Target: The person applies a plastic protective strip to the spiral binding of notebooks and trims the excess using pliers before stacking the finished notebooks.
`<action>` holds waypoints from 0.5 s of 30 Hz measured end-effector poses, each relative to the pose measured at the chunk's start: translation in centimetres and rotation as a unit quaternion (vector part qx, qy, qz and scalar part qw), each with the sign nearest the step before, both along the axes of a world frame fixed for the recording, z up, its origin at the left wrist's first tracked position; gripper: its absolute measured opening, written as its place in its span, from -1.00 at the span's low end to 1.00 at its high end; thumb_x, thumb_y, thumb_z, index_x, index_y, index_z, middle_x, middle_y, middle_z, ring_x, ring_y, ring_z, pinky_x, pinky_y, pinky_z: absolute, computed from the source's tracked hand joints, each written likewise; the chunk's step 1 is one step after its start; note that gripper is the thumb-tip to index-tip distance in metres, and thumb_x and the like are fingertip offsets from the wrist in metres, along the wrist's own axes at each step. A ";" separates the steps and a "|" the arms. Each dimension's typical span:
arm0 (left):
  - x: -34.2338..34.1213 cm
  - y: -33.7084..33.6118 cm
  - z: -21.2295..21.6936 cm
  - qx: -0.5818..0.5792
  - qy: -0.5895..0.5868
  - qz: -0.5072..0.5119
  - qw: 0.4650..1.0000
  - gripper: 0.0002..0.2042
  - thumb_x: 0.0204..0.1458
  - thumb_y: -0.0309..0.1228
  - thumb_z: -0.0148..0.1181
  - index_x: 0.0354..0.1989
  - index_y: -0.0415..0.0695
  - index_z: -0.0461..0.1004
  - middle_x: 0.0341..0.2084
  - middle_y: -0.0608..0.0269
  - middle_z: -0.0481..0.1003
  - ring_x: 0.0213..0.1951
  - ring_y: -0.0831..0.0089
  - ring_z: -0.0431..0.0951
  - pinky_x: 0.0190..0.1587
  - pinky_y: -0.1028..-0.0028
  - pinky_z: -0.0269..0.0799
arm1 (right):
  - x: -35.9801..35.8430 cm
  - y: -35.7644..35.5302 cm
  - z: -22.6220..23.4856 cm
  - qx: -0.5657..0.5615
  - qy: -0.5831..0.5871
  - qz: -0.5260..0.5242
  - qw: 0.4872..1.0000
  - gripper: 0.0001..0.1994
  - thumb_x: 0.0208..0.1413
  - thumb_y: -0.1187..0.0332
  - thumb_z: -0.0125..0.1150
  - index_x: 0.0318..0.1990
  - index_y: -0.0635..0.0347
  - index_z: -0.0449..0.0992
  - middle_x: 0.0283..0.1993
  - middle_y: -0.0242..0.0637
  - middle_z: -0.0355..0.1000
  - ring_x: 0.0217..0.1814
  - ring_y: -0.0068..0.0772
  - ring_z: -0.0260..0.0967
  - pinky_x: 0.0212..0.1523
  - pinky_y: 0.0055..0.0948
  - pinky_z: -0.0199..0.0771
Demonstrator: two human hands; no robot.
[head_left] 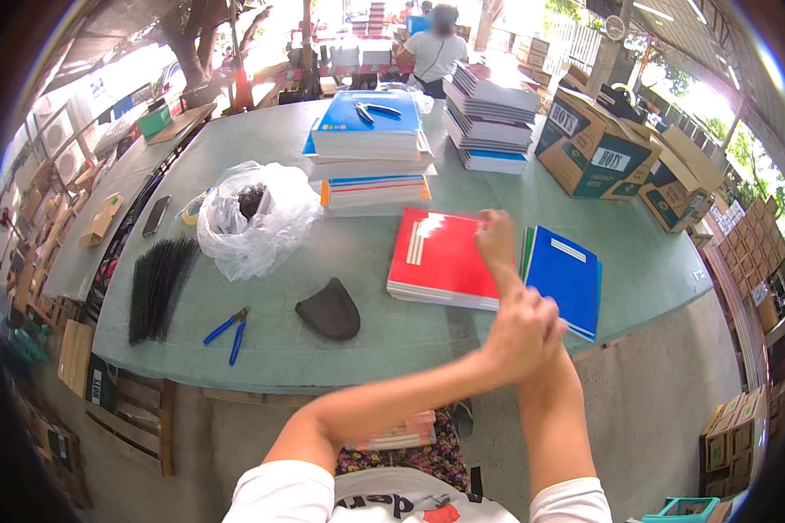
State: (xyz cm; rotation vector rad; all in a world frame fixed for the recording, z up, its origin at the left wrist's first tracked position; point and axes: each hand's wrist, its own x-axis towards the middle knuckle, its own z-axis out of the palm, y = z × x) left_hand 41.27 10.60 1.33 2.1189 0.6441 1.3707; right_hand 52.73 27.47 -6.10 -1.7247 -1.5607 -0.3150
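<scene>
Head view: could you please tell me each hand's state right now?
Left hand: closed around the right forearm.
Right hand: looks curled closed; anything held cannot be told.

On the table (641,261), a notebook stack (445,257) is positioned left of a notebook pile (567,283). Behind, pliers (366,112) are laid on a book stack (366,144). Cutters (242,317) are placed left of a pad (330,311); behind, a bundle (252,200) is apparently contained in a bag (266,235).

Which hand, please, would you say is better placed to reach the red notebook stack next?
The right hand, probably: it appears over the far right corner of the red notebook stack, whereas the left hand lies across the right forearm.
</scene>
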 end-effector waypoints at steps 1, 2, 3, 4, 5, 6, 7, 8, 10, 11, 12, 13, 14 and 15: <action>-1.6 -2.4 0.3 0.010 -0.021 -0.060 0.998 -0.74 -0.19 -0.36 0.25 -0.50 -0.32 0.36 -0.46 -0.13 0.29 -0.33 -0.03 0.33 -0.28 0.16 0.28 | -2.5 0.1 0.4 -0.012 0.032 0.035 0.999 -0.82 -0.12 0.45 0.08 -0.30 0.17 0.52 -0.23 -0.13 0.39 -0.13 -0.07 0.36 -0.17 -0.19 0.39; -4.1 -5.2 0.7 0.015 -0.038 -0.108 0.993 -0.74 -0.20 -0.36 0.25 -0.50 -0.31 0.36 -0.45 -0.12 0.28 -0.34 -0.03 0.32 -0.28 0.18 0.29 | -6.3 -0.4 0.9 -0.031 0.068 0.082 0.994 -0.83 -0.10 0.45 0.07 -0.30 0.18 0.51 -0.25 -0.13 0.39 -0.13 -0.07 0.35 -0.18 -0.20 0.39; -5.7 -7.4 1.5 0.003 -0.021 -0.216 0.976 -0.73 -0.19 -0.35 0.27 -0.49 -0.31 0.36 -0.43 -0.11 0.27 -0.33 0.01 0.32 -0.27 0.22 0.30 | -7.5 -0.9 1.2 -0.066 0.086 0.151 0.983 -0.81 -0.10 0.42 0.11 -0.27 0.14 0.51 -0.24 -0.15 0.38 -0.12 -0.09 0.34 -0.17 -0.21 0.39; -7.8 -9.4 2.0 -0.067 -0.038 -0.274 0.959 -0.76 -0.14 -0.35 0.24 -0.49 -0.28 0.37 -0.46 -0.05 0.31 -0.32 0.05 0.34 -0.28 0.25 0.32 | -9.7 -1.5 1.0 -0.103 0.110 0.229 0.962 -0.80 -0.10 0.38 0.15 -0.25 0.10 0.51 -0.22 -0.16 0.37 -0.10 -0.12 0.33 -0.17 -0.22 0.40; -9.8 -8.4 1.9 -0.071 -0.039 -0.264 0.961 -0.76 -0.14 -0.35 0.24 -0.49 -0.28 0.37 -0.46 -0.05 0.31 -0.32 0.05 0.34 -0.28 0.25 0.32 | -12.3 -2.6 1.7 -0.178 -0.020 0.267 0.947 -0.73 -0.12 0.32 0.21 -0.18 0.03 0.50 -0.13 -0.18 0.35 -0.06 -0.12 0.32 -0.15 -0.24 0.40; -11.5 -7.0 1.7 -0.187 0.001 -0.304 0.934 -0.78 -0.11 -0.35 0.22 -0.49 -0.26 0.38 -0.47 -0.01 0.33 -0.31 0.07 0.36 -0.28 0.27 0.33 | -14.1 -4.0 2.4 -0.248 -0.154 0.297 0.909 -0.65 -0.14 0.27 0.26 -0.11 -0.05 0.49 -0.04 -0.20 0.32 -0.02 -0.13 0.31 -0.13 -0.25 0.40; -12.6 -5.7 1.4 -0.295 0.037 -0.350 0.888 -0.80 -0.08 -0.35 0.19 -0.49 -0.24 0.39 -0.48 0.02 0.36 -0.30 0.09 0.37 -0.29 0.29 0.34 | -14.7 -5.1 2.6 -0.252 -0.162 0.293 0.908 -0.65 -0.14 0.27 0.26 -0.11 -0.05 0.49 -0.04 -0.20 0.32 -0.02 -0.13 0.31 -0.13 -0.25 0.40; -13.5 -4.0 -0.8 -0.216 0.031 -0.234 0.947 -0.81 -0.07 -0.35 0.18 -0.48 -0.23 0.40 -0.50 0.05 0.38 -0.29 0.11 0.39 -0.27 0.30 0.34 | -15.5 -5.9 2.2 -0.253 -0.268 0.266 0.891 -0.59 -0.18 0.24 0.31 -0.08 -0.10 0.46 0.05 -0.22 0.26 0.01 -0.10 0.28 -0.11 -0.24 0.40; -15.4 0.2 -6.0 -0.072 0.161 0.015 0.984 -0.80 -0.09 -0.31 0.18 -0.39 -0.19 0.45 -0.33 0.03 0.42 -0.14 0.13 0.38 -0.10 0.18 0.27 | -15.7 -6.2 1.3 -0.253 -0.370 0.230 0.864 -0.53 -0.23 0.22 0.35 -0.04 -0.16 0.44 0.13 -0.24 0.20 0.05 -0.07 0.25 -0.10 -0.22 0.40; -16.5 1.6 -7.2 0.011 0.269 0.130 0.954 -0.78 -0.11 -0.29 0.18 -0.35 -0.17 0.45 -0.21 0.03 0.38 -0.07 0.13 0.33 -0.03 0.10 0.18 | -14.9 -5.5 0.3 -0.292 -0.359 0.218 0.859 -0.53 -0.24 0.25 0.35 -0.05 -0.17 0.44 0.12 -0.24 0.20 0.02 -0.04 0.27 -0.11 -0.21 0.42; -17.8 2.8 -8.3 0.092 0.367 0.249 0.892 -0.74 -0.12 -0.26 0.18 -0.31 -0.16 0.46 -0.09 0.03 0.34 -0.01 0.13 0.28 0.05 0.01 0.09 | -14.4 -4.8 -0.1 -0.328 -0.350 0.210 0.852 -0.53 -0.25 0.27 0.35 -0.05 -0.19 0.44 0.11 -0.24 0.19 0.00 -0.01 0.28 -0.13 -0.19 0.44; -19.7 3.9 -10.1 0.078 0.393 0.275 0.874 -0.72 -0.13 -0.24 0.18 -0.27 -0.13 0.46 -0.02 0.04 0.28 0.04 0.12 0.23 0.07 -0.04 0.02 | -14.6 -4.4 0.1 -0.326 -0.354 0.218 0.849 -0.53 -0.25 0.27 0.35 -0.05 -0.19 0.44 0.11 -0.24 0.19 0.00 -0.01 0.28 -0.13 -0.19 0.44; -21.2 4.7 -11.7 0.063 0.417 0.294 0.858 -0.70 -0.13 -0.22 0.18 -0.23 -0.10 0.46 0.06 0.06 0.22 0.09 0.11 0.17 0.10 -0.09 -0.05 | -14.3 -4.3 0.4 -0.334 -0.329 0.240 0.850 -0.52 -0.26 0.29 0.35 -0.05 -0.20 0.44 0.12 -0.25 0.19 0.00 -0.02 0.28 -0.11 -0.19 0.43; -22.5 5.1 -12.6 0.059 0.416 0.295 0.858 -0.70 -0.13 -0.22 0.18 -0.23 -0.10 0.46 0.06 0.06 0.22 0.09 0.11 0.17 0.10 -0.09 -0.05 | -14.0 -4.2 0.8 -0.341 -0.301 0.262 0.851 -0.51 -0.27 0.31 0.35 -0.05 -0.22 0.44 0.14 -0.26 0.19 0.01 -0.04 0.27 -0.09 -0.19 0.43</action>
